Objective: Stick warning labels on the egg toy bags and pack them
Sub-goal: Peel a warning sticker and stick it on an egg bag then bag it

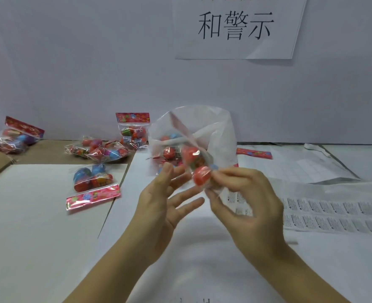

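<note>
Right grip (pixel 246 202) pinches an egg toy bag (pixel 201 174) while left grip (pixel 163 204) is spread, empty, beside it.

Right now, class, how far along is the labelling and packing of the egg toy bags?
Done: the large clear bag already holds several egg toy packs. In hand: the right hand pinches one pack in front of it; the left hand is open beside it. Left: loose packs lie on the left, and the label sheet holds many labels.
</note>
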A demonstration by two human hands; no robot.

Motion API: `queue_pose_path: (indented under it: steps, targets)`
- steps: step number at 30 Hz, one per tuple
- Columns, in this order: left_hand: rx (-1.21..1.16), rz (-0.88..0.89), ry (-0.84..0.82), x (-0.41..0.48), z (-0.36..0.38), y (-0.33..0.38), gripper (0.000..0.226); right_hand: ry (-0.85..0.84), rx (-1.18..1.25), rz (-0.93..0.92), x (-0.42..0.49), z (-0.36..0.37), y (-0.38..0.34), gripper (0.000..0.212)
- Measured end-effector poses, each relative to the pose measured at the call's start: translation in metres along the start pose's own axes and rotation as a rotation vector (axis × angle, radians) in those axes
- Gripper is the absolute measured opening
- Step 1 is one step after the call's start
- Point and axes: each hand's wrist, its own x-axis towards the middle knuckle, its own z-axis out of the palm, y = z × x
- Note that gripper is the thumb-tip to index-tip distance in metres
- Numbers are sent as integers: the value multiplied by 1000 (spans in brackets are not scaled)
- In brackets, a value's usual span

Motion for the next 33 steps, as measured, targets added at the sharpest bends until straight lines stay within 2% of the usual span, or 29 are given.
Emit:
queue_pose_path:
  steps: [2, 4, 7, 9, 12, 14, 17, 19, 22, 26, 29, 33]
  targets:
    - [-20, 56, -122, -4, 0, 0, 65, -42, -172, -209, -2, 2, 4, 20]
    - [25, 86, -140, -6, -3, 0, 52, -119, -241, -299, -3, 4, 4, 20]
    - [71, 90, -70, -5, -8, -1, 43, -216, -208, -295, -4, 4, 3, 28]
    - [90, 93, -60, -5, -9, 1, 42, -212, -120, -233, -4, 1, -1, 35]
    - [74, 79, -68, -4, -9, 2, 50, -123, 36, -15, -1, -2, -8, 38]
    - [60, 68, -76, -4, -9, 3, 49, -103, 195, 320, 5, -4, -13, 48]
    - [40, 60, -121, -3, -10, 5, 33, -267, 497, 792, 14, -6, -7, 61]
    - [80, 55, -112, -1, -12, 7, 40, -354, 680, 956, 19, -6, -2, 49]
    - [98, 61, -108, 0, -13, 9, 57, -331, 740, 979, 22, -5, -1, 37]
    - [59, 56, -144, 0, -13, 9, 50, -277, 790, 1030, 21, -4, 3, 46]
    - [21, 46, -155, 0, -14, 10, 53, -239, 859, 1082, 20, -3, 5, 47]
    - [9, 108, -73, 1, -12, 7, 52, -170, 936, 1121, 19, -2, 5, 46]
